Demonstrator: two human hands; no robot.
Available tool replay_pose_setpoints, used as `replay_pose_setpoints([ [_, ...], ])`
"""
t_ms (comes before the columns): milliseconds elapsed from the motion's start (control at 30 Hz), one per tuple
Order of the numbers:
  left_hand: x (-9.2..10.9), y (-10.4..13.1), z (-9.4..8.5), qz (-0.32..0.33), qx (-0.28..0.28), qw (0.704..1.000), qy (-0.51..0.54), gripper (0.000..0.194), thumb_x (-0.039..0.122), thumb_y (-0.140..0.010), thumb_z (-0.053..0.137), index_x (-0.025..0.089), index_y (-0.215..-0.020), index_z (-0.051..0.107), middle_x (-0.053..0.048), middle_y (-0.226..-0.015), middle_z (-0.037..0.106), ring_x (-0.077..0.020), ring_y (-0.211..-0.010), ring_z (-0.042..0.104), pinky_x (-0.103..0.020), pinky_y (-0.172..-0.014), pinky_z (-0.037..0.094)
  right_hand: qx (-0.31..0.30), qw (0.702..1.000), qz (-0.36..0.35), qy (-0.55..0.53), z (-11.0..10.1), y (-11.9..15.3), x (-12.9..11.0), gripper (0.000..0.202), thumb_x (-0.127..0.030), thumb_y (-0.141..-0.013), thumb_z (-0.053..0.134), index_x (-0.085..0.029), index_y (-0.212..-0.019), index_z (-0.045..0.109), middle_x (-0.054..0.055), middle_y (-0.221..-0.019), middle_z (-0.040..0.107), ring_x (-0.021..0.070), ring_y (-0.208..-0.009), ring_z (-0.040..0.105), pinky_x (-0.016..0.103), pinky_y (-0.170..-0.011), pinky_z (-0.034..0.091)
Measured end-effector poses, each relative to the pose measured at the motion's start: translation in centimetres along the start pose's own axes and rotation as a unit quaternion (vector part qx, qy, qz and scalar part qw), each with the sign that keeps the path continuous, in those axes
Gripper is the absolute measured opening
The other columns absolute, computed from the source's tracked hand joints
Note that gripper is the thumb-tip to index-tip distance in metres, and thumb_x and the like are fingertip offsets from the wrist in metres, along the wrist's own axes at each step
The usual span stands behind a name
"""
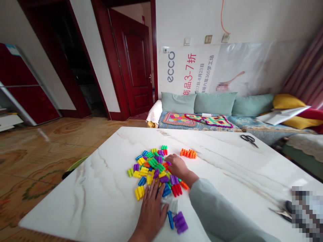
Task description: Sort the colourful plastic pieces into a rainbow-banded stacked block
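A heap of small ribbed plastic pieces in yellow, green, blue, purple, red and orange lies on the white marble-patterned table. My left hand rests on the heap's near edge, fingers stretched out and touching yellow and blue pieces. At the heap's right side, my right hand has its fingers bent down and drawn together; a purple piece shows at the fingertips, and what they grip is hidden. Beyond that hand, several orange pieces stand grouped in rows. Near my left thumb lie clear pieces and a purple piece.
Black-handled scissors lie at the table's far right corner. A second pair of scissors lies at the near right, beside a blurred patch. A sofa with green cushions stands behind the table, and a red door is at the back.
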State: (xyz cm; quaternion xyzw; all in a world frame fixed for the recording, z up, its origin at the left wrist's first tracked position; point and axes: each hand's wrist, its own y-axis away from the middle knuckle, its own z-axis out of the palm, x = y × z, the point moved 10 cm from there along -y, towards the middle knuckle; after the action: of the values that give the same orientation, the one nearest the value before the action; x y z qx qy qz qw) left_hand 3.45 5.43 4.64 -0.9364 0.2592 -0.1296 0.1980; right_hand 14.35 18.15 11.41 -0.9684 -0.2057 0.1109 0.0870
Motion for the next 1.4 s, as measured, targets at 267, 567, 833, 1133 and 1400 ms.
replay_pose_setpoints([
  [267, 0.0, -0.1, 0.2, 0.004, -0.003, 1.000, -0.014, 0.068, 0.030, -0.091, 0.048, 0.023, -0.152, 0.018, -0.006, -0.156, 0.024, -0.0282, -0.143, 0.021, -0.050, -0.113, 0.025, -0.117, 0.991, 0.016, 0.062, 3.5, -2.9, -1.7, 0.041, -0.006, -0.075, 0.053, -0.018, -0.113, 0.064, 0.011, -0.103, 0.069, 0.0242, -0.098, 0.064, 0.031, -0.078, 0.050],
  [567, 0.0, -0.1, 0.1, -0.005, -0.017, 1.000, 0.008, 0.068, 0.029, -0.090, 0.050, 0.022, -0.151, 0.020, -0.008, -0.157, 0.022, -0.0292, -0.144, 0.018, -0.050, -0.115, 0.021, -0.091, 0.994, 0.057, 0.009, 2.6, -3.0, -0.9, 0.022, -0.011, -0.075, 0.060, -0.018, -0.093, 0.071, 0.012, -0.100, 0.069, 0.0241, -0.093, 0.065, 0.028, -0.077, 0.047],
  [833, 0.2, -0.3, -0.4, -0.010, -0.015, 0.999, 0.038, 0.067, 0.026, -0.088, 0.051, 0.021, -0.150, 0.026, -0.009, -0.156, 0.024, -0.0304, -0.144, 0.018, -0.053, -0.113, 0.024, 0.029, 0.983, 0.166, -0.074, 0.0, 1.2, 4.0, 0.025, -0.019, -0.089, 0.045, -0.018, -0.100, 0.068, 0.006, -0.094, 0.072, 0.0150, -0.084, 0.066, 0.022, -0.071, 0.046],
  [1133, 0.2, -0.2, -0.4, -0.011, -0.013, 0.999, 0.039, 0.068, 0.026, -0.087, 0.052, 0.021, -0.149, 0.026, -0.009, -0.156, 0.025, -0.0308, -0.144, 0.019, -0.053, -0.113, 0.025, 0.010, 0.992, 0.091, -0.084, 1.6, 1.2, 1.1, 0.042, -0.018, -0.074, 0.062, -0.024, -0.115, 0.067, 0.005, -0.113, 0.069, 0.0228, -0.109, 0.058, 0.030, -0.087, 0.045],
  [1400, 0.0, -0.2, -0.1, -0.009, -0.024, 0.999, 0.041, 0.067, 0.028, -0.089, 0.051, 0.021, -0.150, 0.023, -0.009, -0.156, 0.023, -0.0300, -0.144, 0.017, -0.054, -0.114, 0.023, 0.009, 0.995, 0.083, -0.052, 1.1, 2.0, -1.0, 0.029, -0.022, -0.087, 0.049, -0.018, -0.110, 0.066, 0.012, -0.107, 0.069, 0.0246, -0.103, 0.060, 0.034, -0.089, 0.042],
])
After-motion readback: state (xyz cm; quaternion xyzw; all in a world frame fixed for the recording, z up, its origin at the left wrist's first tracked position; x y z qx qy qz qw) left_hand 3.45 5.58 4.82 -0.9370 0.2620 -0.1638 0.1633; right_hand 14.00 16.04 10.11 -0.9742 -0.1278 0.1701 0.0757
